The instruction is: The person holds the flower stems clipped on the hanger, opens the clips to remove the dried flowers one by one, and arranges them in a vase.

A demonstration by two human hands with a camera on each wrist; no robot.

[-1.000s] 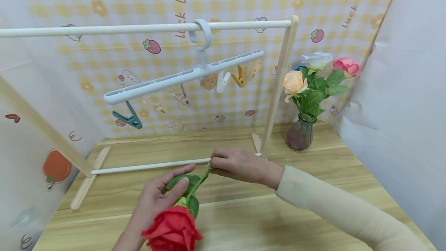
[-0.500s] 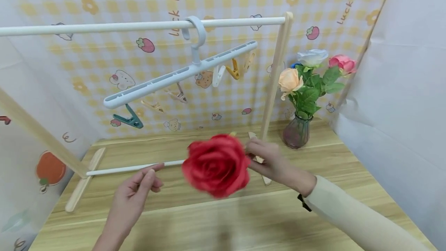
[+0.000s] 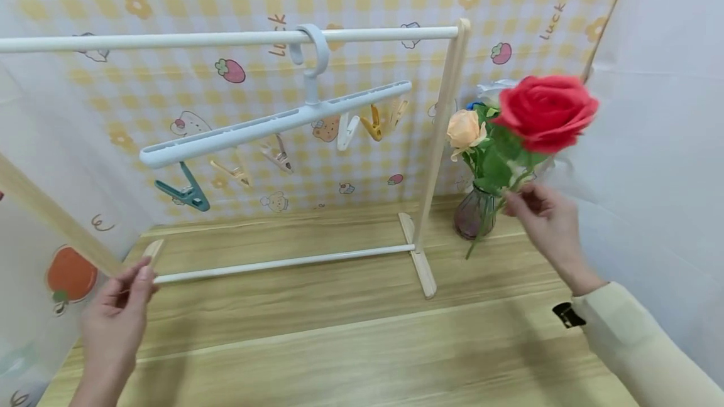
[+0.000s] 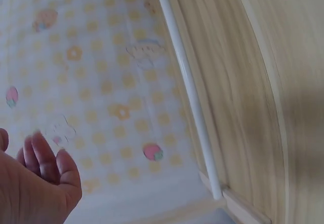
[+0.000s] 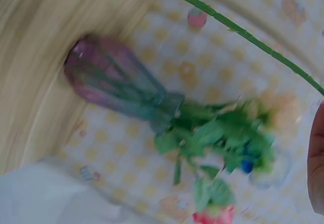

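Note:
My right hand (image 3: 534, 212) pinches the green stem (image 3: 488, 225) of a red rose (image 3: 545, 112) and holds it upright, right in front of the purple glass vase (image 3: 475, 212). The vase holds a peach rose (image 3: 465, 130) and other flowers, partly hidden by the red one. In the right wrist view the stem (image 5: 243, 31) runs across the top, with the vase (image 5: 111, 82) and its blurred bouquet behind. My left hand (image 3: 121, 313) hangs empty with straight fingers at the lower left, near the rack's left foot; its fingers (image 4: 45, 158) show in the left wrist view.
A wooden drying rack (image 3: 447, 143) with a white top bar (image 3: 170, 41) stands on the wooden table (image 3: 351, 344). A white hanger (image 3: 271, 124) with several coloured clips hangs from the bar. The rack's lower white rod (image 3: 283, 262) lies near the table. Patterned walls close in behind and on both sides.
The right hand carried the red rose from the table's middle up and right to the vase. The left hand let go of it and drew back to the left.

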